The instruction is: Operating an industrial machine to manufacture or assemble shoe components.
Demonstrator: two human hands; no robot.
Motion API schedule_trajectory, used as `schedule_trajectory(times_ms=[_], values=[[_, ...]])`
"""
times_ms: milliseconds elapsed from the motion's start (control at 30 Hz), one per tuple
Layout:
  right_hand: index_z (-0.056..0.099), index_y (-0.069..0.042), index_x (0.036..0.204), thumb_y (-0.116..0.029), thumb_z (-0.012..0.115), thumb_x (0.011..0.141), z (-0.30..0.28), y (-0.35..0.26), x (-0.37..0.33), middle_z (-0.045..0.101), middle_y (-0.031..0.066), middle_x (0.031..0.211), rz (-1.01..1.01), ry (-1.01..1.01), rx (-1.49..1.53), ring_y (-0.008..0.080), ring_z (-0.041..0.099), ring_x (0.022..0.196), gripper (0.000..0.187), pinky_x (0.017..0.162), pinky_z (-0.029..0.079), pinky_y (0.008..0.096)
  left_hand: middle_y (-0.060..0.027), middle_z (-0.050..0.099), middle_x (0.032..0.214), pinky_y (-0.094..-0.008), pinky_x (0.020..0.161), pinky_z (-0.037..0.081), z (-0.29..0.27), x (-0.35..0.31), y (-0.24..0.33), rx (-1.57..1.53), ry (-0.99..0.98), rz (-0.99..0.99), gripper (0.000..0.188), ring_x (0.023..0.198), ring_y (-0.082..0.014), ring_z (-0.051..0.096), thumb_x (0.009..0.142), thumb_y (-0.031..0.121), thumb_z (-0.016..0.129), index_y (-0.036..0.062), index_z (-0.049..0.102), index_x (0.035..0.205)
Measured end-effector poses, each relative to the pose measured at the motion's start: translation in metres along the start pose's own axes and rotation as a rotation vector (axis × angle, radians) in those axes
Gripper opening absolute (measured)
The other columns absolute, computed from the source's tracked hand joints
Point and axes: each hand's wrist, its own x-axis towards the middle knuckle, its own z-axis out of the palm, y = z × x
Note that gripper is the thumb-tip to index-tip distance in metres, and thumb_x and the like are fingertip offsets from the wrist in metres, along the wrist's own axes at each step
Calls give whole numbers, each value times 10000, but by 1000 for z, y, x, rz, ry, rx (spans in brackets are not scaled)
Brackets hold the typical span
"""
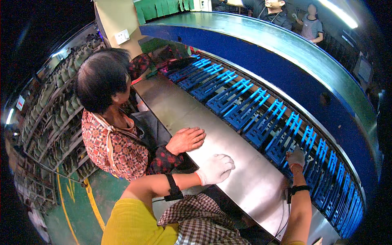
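My left hand [215, 169], in a white knit glove, rests on the steel worktop [249, 179] with its fingers curled in and nothing seen in them. Further right, my gloved right hand [296, 158] reaches over the row of blue slatted racks [261, 110]. It is at one of these racks, dim in the blue light, and its fingers are too unclear to show whether they grip a bar. Dark bands sit on both my forearms, the right one [299, 189] with a thin cable. The racks run in a curve under the blue machine housing [261, 53].
A co-worker [110, 122] in a patterned top is close on my left, one bare hand [186, 140] flat on the worktop. Shelves of shoe-shaped items [57, 98] stand behind. Two more people [271, 14] are beyond the machine. Yellow lines [94, 204] mark the green floor.
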Motion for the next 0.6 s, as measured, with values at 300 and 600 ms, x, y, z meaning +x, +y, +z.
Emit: schedule_trajectory(times_ms=[300,600], values=[[611,-33,1361,-377,842,950,-4,9,-5,698,318,1302,0,-20,-62,504,697,1224,584,986,602,576,-31,730,1179,-459,935,532,11,0,-1,34,27,7,239,1126,-281,679,902,87,717,175,707,1123],[560,-39,1408,-365,803,980,9,21,3,682,333,1320,-16,-12,-152,509,692,1234,591,994,605,568,-43,729,1158,-453,927,537,8,0,-7,30,42,26,250,1103,-287,681,900,77,720,163,695,1133]])
